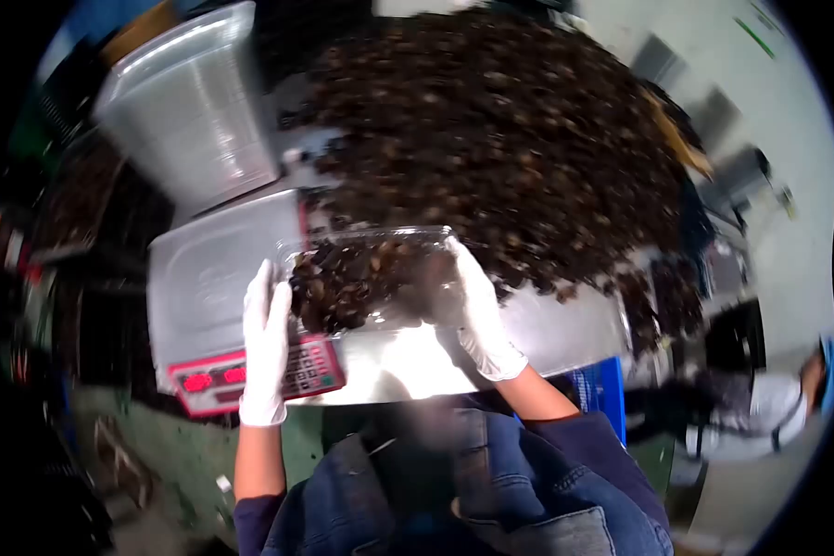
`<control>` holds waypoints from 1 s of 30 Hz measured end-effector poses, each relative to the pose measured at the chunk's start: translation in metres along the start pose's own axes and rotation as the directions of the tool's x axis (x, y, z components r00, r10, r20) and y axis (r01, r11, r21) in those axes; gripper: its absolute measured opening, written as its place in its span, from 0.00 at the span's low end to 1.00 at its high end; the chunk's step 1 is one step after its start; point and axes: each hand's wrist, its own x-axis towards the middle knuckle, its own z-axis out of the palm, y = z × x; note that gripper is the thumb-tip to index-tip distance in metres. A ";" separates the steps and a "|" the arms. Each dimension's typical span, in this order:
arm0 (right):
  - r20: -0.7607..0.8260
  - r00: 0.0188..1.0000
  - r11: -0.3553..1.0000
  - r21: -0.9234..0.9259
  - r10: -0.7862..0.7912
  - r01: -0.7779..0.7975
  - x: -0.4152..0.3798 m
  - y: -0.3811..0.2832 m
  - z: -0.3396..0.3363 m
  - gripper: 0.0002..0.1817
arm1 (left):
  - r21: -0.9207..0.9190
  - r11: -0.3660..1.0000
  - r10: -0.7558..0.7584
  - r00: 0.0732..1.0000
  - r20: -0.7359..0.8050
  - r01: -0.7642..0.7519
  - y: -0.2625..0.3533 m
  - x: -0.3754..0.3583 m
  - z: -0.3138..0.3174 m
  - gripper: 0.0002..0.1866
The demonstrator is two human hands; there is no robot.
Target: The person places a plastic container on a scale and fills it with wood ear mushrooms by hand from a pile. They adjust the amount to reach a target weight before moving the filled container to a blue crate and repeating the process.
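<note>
A clear plastic tray [380, 233] with dark brown pieces [338, 285] in it is held level between both gloved hands over the metal table. My left hand [267, 338], in a white glove, grips the tray's left end, beside the scale. On the right end is my right hand [480, 310], gloved too, its fingers along the tray's side. The scale [222, 278], with a grey platform and a red-edged keypad panel, stands left of the tray. The tray's right part is blurred.
A large heap of dark pieces [500, 130] covers the table [565, 329] beyond the tray. Stacked clear containers [190, 111] stand at the upper left. A blue crate [609, 398] is below the table's right edge. Another person [755, 412] is at the far right.
</note>
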 end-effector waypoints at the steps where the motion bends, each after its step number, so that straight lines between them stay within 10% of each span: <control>1: -0.083 0.985 0.980 0.144 0.148 -0.135 -0.013 -0.025 -0.016 0.25 | 0.109 0.994 -0.012 0.997 0.077 0.004 0.009 -0.007 0.022 0.28; 5: -0.337 0.841 0.883 0.360 0.423 -0.300 -0.079 -0.092 -0.094 0.24 | 0.133 0.988 0.020 0.908 0.419 -0.083 0.020 -0.037 0.120 0.30; 7: -0.438 0.850 0.915 0.388 0.292 -0.114 -0.112 -0.084 -0.132 0.22 | 0.138 0.950 0.167 0.828 0.536 -0.281 0.001 -0.054 0.169 0.31; 9: -0.641 0.741 0.959 0.281 0.202 -0.019 -0.144 -0.061 -0.172 0.22 | -0.003 0.999 0.032 0.741 0.671 -0.041 0.006 -0.068 0.222 0.33; 13: -0.763 0.620 0.958 0.280 0.182 0.063 -0.204 -0.006 -0.236 0.23 | 0.056 0.966 0.088 0.525 0.846 -0.252 -0.003 -0.085 0.309 0.37; 22: -0.845 0.466 0.804 0.459 0.263 0.379 -0.228 0.015 -0.248 0.21 | 0.067 0.920 0.051 0.286 0.957 -0.387 -0.005 -0.108 0.426 0.34; 30: -0.923 0.335 0.811 0.339 0.188 0.477 -0.195 0.054 -0.256 0.22 | -0.056 0.800 0.331 0.362 0.871 -0.598 -0.011 -0.103 0.437 0.27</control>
